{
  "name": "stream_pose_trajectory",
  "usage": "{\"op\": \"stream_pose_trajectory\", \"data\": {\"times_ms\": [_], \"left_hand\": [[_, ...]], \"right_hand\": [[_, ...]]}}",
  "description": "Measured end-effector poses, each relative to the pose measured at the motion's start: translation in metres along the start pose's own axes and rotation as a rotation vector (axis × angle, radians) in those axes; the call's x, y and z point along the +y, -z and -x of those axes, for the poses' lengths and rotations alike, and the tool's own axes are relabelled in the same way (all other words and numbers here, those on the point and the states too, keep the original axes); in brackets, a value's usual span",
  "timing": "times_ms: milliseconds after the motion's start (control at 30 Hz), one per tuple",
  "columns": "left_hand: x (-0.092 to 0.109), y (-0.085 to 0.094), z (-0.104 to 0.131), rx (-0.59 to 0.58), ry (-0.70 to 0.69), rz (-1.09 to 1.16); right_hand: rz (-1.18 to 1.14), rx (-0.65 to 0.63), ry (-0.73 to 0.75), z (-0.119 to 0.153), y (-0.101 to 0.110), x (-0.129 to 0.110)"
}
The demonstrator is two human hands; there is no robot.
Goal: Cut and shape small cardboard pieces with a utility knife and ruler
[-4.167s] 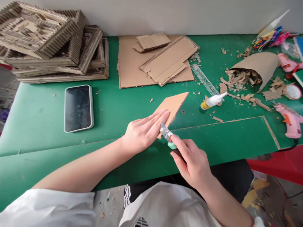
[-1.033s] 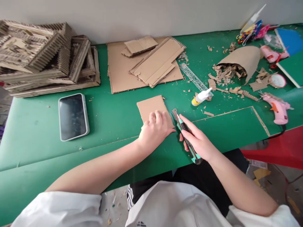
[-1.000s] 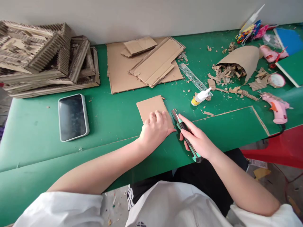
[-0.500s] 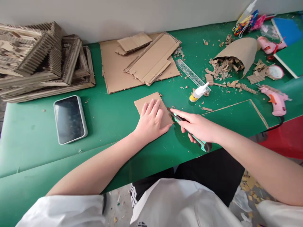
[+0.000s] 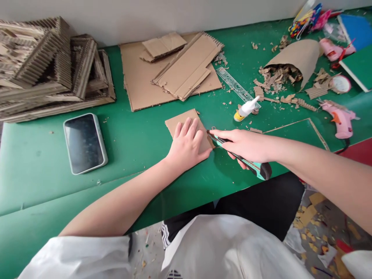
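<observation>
A small piece of brown cardboard (image 5: pixel 175 119) lies on the green table (image 5: pixel 136 155) in front of me. My left hand (image 5: pixel 187 145) rests flat on it, fingers spread, the thumb at its lower right corner. In my right hand (image 5: pixel 244 145) is a black and teal utility knife (image 5: pixel 260 169), its front end at the cardboard's right edge and its thick end toward my lap. My right index finger stretches along the top of the knife. The blade tip is too small to make out.
Behind lie larger cardboard sheets (image 5: pixel 139 85), a clear ruler (image 5: pixel 235 85) and a glue bottle (image 5: pixel 246 109). A phone (image 5: pixel 85 144) and stacked corrugated frames (image 5: pixel 90 73) are left; pink glue guns (image 5: pixel 340 118), cardboard scraps (image 5: pixel 280 79) and tape (image 5: pixel 340 83) are right.
My right hand and the knife have shifted slightly right, and the knife's thick end has swung to the right. My left hand stays on the cardboard. The camera view has moved a little.
</observation>
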State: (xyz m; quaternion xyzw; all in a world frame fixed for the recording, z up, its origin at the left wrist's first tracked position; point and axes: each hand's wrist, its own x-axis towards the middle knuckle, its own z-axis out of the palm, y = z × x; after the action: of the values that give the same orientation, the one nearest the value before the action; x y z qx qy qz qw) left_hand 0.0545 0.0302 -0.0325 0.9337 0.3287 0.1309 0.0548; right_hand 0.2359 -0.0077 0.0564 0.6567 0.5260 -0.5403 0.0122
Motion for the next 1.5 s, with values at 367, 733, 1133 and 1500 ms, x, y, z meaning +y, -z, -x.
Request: {"op": "stream_pose_trajectory", "data": {"times_ms": [367, 733, 1133, 1500], "left_hand": [[0.001, 0.001, 0.001, -0.008, 0.005, -0.024], [0.0, 0.001, 0.0, -0.04, 0.026, 0.009], [0.001, 0.001, -0.001, -0.044, 0.028, -0.012], [0.002, 0.003, -0.002, -0.066, 0.041, 0.004]], "right_hand": [[0.028, 0.03, 0.009, 0.012, -0.013, 0.009], [0.136, 0.067, 0.017, 0.035, -0.019, 0.01], [-0.064, 0.108, 0.092, -0.004, -0.017, 0.017], [0.065, 0.072, 0.074, 0.002, -0.018, 0.011]]}}
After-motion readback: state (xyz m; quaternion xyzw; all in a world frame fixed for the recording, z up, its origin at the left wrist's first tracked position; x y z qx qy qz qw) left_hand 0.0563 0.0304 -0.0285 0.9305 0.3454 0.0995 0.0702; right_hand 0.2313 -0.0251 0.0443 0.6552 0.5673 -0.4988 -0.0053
